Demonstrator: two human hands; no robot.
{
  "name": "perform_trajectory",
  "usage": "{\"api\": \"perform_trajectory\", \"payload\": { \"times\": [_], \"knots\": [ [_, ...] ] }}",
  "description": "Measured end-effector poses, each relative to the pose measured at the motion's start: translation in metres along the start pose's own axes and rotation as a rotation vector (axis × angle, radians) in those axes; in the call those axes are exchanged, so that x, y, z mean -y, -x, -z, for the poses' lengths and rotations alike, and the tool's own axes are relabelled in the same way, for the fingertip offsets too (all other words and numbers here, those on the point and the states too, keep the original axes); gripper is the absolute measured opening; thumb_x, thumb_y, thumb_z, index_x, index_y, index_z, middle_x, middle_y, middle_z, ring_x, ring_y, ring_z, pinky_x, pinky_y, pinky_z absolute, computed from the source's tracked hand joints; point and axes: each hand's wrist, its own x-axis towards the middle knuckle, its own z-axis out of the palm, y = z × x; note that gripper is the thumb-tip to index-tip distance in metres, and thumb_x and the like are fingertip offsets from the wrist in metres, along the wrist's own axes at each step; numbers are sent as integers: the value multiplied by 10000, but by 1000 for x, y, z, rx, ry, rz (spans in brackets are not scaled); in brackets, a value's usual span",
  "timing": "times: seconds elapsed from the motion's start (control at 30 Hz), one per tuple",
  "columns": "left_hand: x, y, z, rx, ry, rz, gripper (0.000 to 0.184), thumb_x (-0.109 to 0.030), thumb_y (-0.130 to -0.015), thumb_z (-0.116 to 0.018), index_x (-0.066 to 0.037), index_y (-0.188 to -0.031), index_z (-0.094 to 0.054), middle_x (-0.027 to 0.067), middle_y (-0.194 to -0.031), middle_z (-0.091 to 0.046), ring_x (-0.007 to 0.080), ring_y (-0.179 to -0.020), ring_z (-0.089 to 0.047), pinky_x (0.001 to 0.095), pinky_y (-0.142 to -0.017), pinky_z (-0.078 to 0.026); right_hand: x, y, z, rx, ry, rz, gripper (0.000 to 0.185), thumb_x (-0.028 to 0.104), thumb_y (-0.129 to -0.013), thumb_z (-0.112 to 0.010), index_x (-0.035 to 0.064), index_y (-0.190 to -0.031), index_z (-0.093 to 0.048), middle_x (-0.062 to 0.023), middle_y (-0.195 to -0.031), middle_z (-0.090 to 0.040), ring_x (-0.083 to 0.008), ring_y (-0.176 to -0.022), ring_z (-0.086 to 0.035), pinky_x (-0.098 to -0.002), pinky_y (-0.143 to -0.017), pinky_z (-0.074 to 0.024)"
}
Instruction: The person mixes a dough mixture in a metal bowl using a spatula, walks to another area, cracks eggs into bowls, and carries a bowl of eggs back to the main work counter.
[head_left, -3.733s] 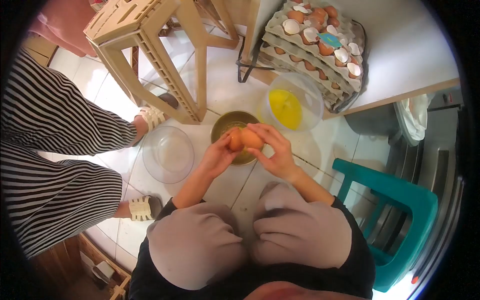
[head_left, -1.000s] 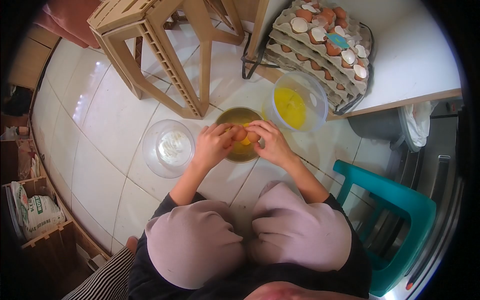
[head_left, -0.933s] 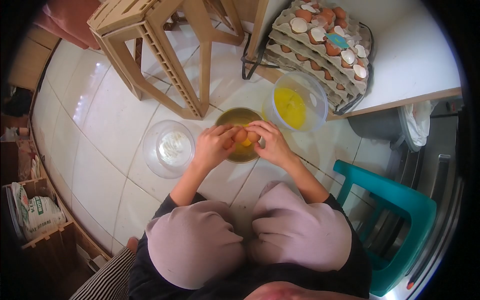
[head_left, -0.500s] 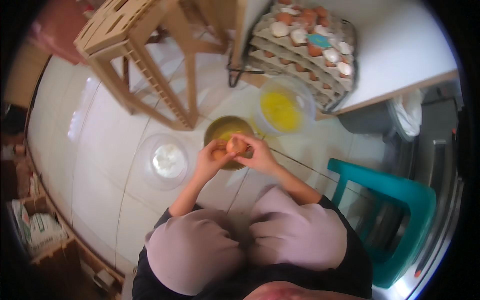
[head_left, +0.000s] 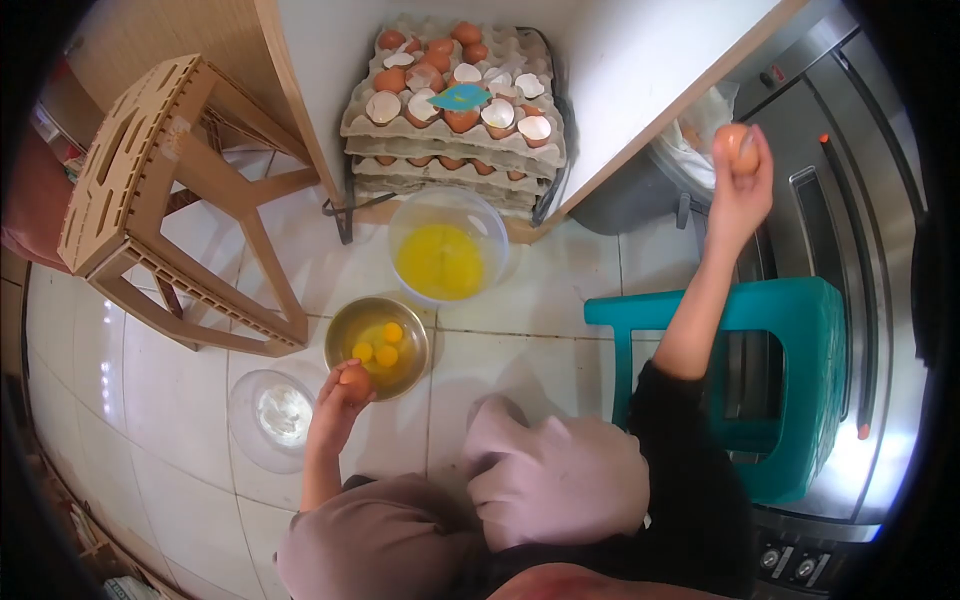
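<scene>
My left hand (head_left: 336, 410) is closed around a brown egg (head_left: 355, 382) at the near rim of a metal bowl (head_left: 420, 378). Raw yolks (head_left: 386, 355) and clear egg white lie in that bowl. Far to the right, my right hand (head_left: 742, 200) is raised with its fingers wrapped round a brown eggshell (head_left: 735, 150). It is beside the opening of a grey bin (head_left: 620, 200) lined with a white plastic bag (head_left: 690, 125). The shell's far side is hidden, so I cannot see its break.
A clear tub (head_left: 490, 225) of yellow egg liquid stands behind the bowl. Stacked egg trays (head_left: 450, 150) hold brown eggs and empty shells. A clear bowl with white contents (head_left: 283, 415) sits left. A teal stool (head_left: 820, 390), brown stool (head_left: 150, 200) and steel oven (head_left: 860, 200) flank the floor.
My hands have parted from above the metal bowl. The right hand has swung far right to the bin with the shell; the left stays near the bowl with an egg. My view has turned right.
</scene>
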Motion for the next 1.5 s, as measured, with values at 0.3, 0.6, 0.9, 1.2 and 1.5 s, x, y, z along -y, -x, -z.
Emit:
{"api": "perform_trajectory", "payload": {
  "times": [0.3,0.6,0.9,1.2,1.5],
  "knots": [
    [-2,6,-20,19,16,79,429,-222,-862,-530,-67,-1234,-383,122,-1176,-438,248,-1010,-514,369,-879,-454,24,106,-18,37,-241,208,34,11,-802,-480,-9,-810,-506,-144,-783,-585,-167,-674,-552,-254,-591,-443],
    [52,-19,-30,70,-350,73,610,-265,-768,-672,15,-1200,-345,170,-984,-570,191,-939,-564,301,-770,-485,39,287,-89,1620,-577,-195,403,20,-687,-655,54,-1075,-551,-83,-1114,-522,-248,-1015,-520,-322,-846,-428],
    [-2,5,-6,-163,-568,-44,375,-266,-836,-569,-92,-1150,-460,35,-988,-549,88,-757,-581,175,-413,-332,-30,301,-63,927,-248,-229,382,7,-705,-651,12,-1070,-537,-143,-1093,-539,-284,-1010,-523,-339,-853,-429],
    [-23,18,11,-257,-397,-118,300,-233,-833,-522,-84,-1093,-497,20,-939,-550,73,-729,-542,165,-464,-319,-111,330,-50,767,118,-87,414,-19,-708,-639,20,-1103,-523,-147,-1120,-525,-292,-1018,-519,-341,-860,-424],
    [-9,4,12,-116,-498,-217,324,-116,-827,-531,-83,-1147,-492,21,-978,-542,91,-775,-540,208,-565,-425,-36,313,-60,978,-685,-866,377,131,-822,-569,-9,-1155,-458,-102,-1030,-563,-187,-898,-572,-288,-757,-471]
  ]
}}
